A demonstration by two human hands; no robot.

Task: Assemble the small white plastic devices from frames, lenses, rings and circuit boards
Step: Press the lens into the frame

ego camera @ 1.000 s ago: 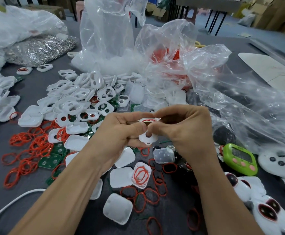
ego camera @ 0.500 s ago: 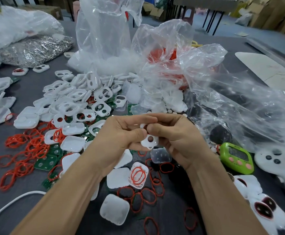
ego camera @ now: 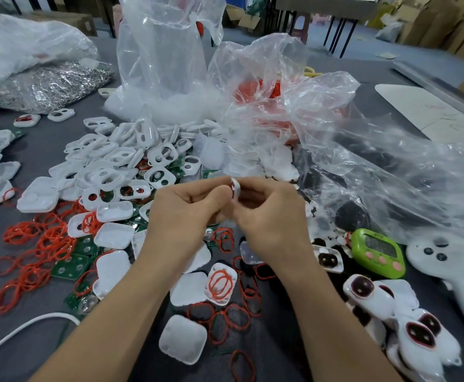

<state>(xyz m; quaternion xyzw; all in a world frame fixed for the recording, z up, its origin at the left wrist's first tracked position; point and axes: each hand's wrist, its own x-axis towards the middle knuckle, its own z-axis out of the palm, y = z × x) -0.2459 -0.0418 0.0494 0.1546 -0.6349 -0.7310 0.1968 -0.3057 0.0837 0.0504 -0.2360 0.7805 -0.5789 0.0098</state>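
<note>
Two hands [ego camera: 233, 213], glossy white plastic frame [ego camera: 235, 190]

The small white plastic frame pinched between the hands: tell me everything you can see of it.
The small white plastic frame is held above the table, turned nearly edge-on, so only a thin glossy white rim shows, with a red ring visible inside it. The left hand and right hand pinch it from either side, hiding most of it.

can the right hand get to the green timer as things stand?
Probably not right away. The right hand and left hand together pinch a white frame, so its grip is taken. The path itself looks free: the green timer lies uncovered on the table, right of that wrist.
</note>
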